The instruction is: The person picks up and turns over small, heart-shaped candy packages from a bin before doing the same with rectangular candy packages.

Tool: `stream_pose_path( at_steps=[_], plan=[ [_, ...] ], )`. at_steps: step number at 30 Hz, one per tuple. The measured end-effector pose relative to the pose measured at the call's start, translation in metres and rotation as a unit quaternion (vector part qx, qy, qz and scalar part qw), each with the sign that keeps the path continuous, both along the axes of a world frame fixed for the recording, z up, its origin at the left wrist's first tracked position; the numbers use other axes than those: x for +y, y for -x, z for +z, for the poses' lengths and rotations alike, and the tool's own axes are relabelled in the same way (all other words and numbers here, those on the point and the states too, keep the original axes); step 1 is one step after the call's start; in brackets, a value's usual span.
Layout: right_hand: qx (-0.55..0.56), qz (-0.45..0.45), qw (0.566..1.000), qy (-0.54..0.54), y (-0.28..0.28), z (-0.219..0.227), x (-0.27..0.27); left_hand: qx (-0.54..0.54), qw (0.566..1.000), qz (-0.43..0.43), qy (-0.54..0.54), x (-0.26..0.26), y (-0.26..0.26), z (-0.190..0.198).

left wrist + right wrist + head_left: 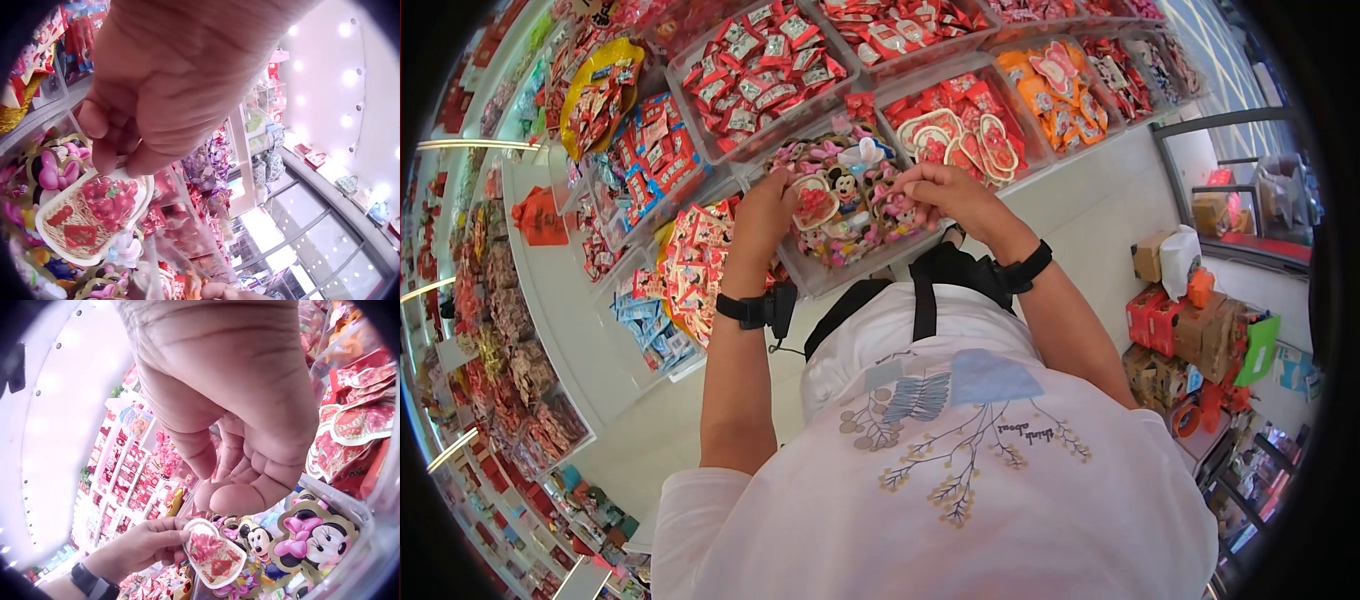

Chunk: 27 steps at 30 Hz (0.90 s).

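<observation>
Left hand (768, 205) pinches packet (94, 215) — right hand (952, 195) loosely curled above bin (340, 501).

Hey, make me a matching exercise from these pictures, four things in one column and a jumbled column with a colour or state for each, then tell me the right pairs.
Things
1. Left hand
2. Round dish, upper left of the head view
3. Right hand
4. Shirt

Colours and states
A. White, with a plant design
B. Nothing visible in its grip
C. Pinching a red-and-cream packet
D. Bright yellow

Right pairs: 1-C, 2-D, 3-B, 4-A
</observation>
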State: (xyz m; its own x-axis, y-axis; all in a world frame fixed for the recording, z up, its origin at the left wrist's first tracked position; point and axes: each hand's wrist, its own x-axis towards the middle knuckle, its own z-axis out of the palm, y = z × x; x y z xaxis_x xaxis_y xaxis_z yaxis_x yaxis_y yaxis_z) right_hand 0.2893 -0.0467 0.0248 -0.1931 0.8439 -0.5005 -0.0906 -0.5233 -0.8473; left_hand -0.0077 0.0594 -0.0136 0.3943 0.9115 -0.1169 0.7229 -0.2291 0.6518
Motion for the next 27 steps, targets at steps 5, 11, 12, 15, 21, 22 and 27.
stream_pose_path(
  at_steps=[5, 11, 12, 15, 21, 22, 27],
  plan=[
    [-0.014, -0.016, 1.000, -0.001, -0.006, -0.006, -0.004, 0.122, 0.990, -0.039, -0.063, -0.007, 0.004, -0.008],
    [-0.077, -0.049, 0.996, 0.002, -0.027, -0.011, -0.009, 0.162, 0.976, -0.045, -0.136, -0.015, 0.005, -0.022],
    [-0.099, -0.051, 0.994, 0.001, -0.032, -0.009, -0.009, 0.162, 0.975, -0.041, -0.146, -0.015, 0.004, -0.024],
    [-0.206, -0.070, 0.976, -0.021, -0.059, -0.017, -0.010, 0.155, 0.972, -0.030, -0.176, -0.018, 0.003, -0.028],
    [-0.533, -0.087, 0.813, -0.220, -0.129, -0.083, -0.011, 0.163, 0.972, -0.022, -0.165, -0.021, 0.003, -0.030],
    [-0.587, -0.084, 0.764, -0.254, -0.134, -0.090, -0.012, 0.164, 0.971, -0.024, -0.170, -0.021, 0.004, -0.031],
    [-0.657, -0.013, 0.745, -0.113, -0.149, -0.105, 0.009, 0.166, 0.968, -0.031, -0.185, -0.022, 0.006, -0.032]
  ],
)
